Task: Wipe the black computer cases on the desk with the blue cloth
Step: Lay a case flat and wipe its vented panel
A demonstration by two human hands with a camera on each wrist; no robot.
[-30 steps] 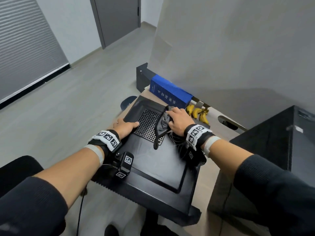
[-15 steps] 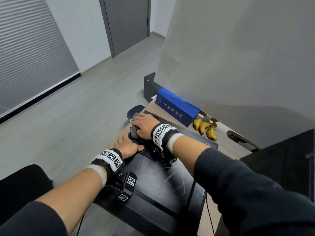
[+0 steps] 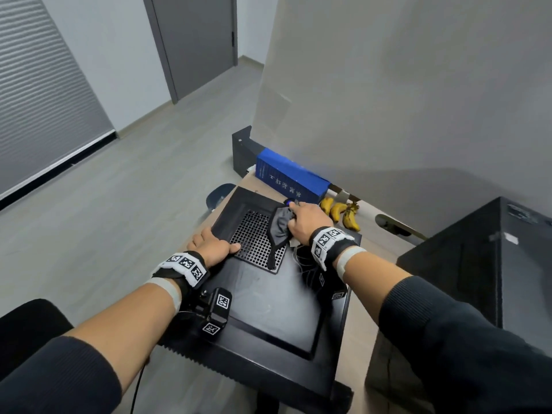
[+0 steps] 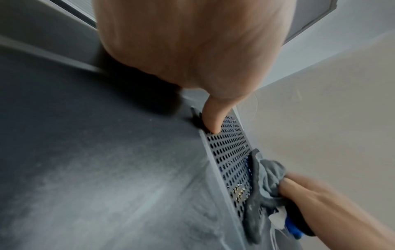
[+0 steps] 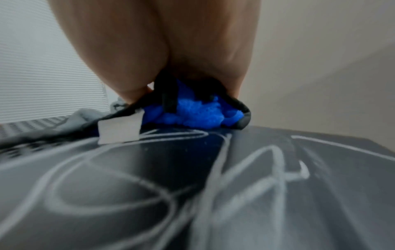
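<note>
The left hand (image 3: 213,248) lies flat on the left margin of the flat-lying black computer case (image 3: 268,300), fingers extended over its edge and the thumb reaching onto the perforated vent grille (image 3: 254,240). Its grip holds nothing; it presses down and appears to steady the case on the counter (image 3: 355,339).

At the centre, the case's upper panel shows pale dust smears and streaks in both wrist views, most densely on the near half, so it is judged not yet clean.

Further right, the right hand (image 3: 304,222) sits at the far right corner of the grille with its grip closed around the bunched cloth (image 3: 279,231). The cloth shows grey and dark on its outer side in the head view, and bright blue beneath the palm in the right wrist view, with a white tag trailing onto the panel. The cloth is in contact with the case.

At the far right, a second black case (image 3: 484,264) stands upright, apart from both hands.

Step in hand: wiping the top of the first case, at the far end of the panel. The task is judged to be in its early part.

The next move calls for drawing the cloth toward the body across the streaked near half under steady downward pressure, while the left hand braces the case.
</note>
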